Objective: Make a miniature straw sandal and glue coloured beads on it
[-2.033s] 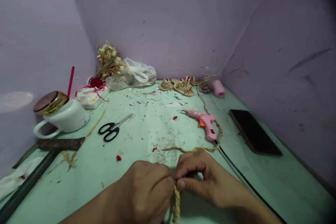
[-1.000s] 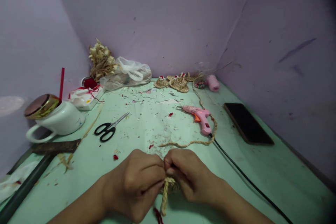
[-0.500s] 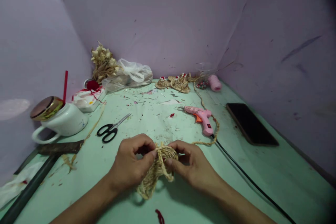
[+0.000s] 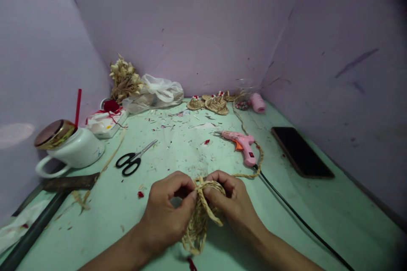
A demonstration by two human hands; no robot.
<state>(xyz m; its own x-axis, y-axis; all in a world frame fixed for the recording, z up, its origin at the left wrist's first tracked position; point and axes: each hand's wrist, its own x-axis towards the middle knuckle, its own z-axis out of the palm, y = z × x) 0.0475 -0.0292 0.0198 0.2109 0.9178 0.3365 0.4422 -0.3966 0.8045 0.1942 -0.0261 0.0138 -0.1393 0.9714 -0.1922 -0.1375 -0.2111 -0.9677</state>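
Fingers (image 4: 188,204) partly hide the braided straw piece (image 4: 197,219); the bottom edge crops the dark red strand (image 4: 191,264).

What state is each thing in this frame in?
Braided tan straw piece: held, one end hanging free.
Left bare hand: pinching it.
Right bare hand: likewise.
Black-handled metal scissors: lying flat, blades together.
Pink plastic glue gun: on its side, corded.
Black rectangular phone: flat, screen dark.
White plastic bag: crumpled.
Round white mug: gold container at its mouth.
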